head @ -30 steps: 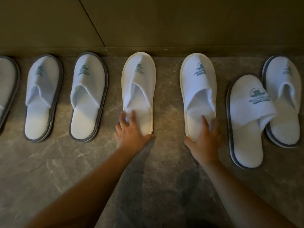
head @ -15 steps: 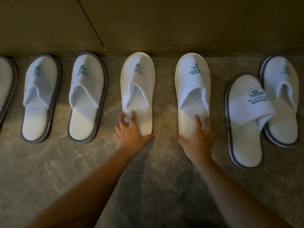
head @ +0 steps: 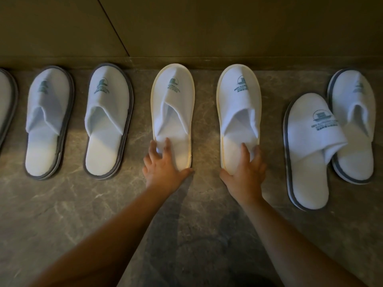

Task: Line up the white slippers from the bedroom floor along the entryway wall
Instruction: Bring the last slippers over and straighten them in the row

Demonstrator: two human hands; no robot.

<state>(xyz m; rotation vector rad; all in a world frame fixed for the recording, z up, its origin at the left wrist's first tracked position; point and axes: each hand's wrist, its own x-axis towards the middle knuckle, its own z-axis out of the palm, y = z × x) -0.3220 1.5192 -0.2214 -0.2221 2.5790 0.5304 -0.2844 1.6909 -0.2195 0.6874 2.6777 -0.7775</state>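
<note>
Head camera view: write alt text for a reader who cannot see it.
Two bare hands, left hand and right hand, press on the heels of two cream-edged slippers toed against a wall. Grey-edged slippers flank them; at right, one overlaps another.

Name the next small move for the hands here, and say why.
Probably let go of the two cream-edged slippers, already toe-to-wall, and have the right hand slide the overlapping grey-edged slipper off its neighbour.
</note>
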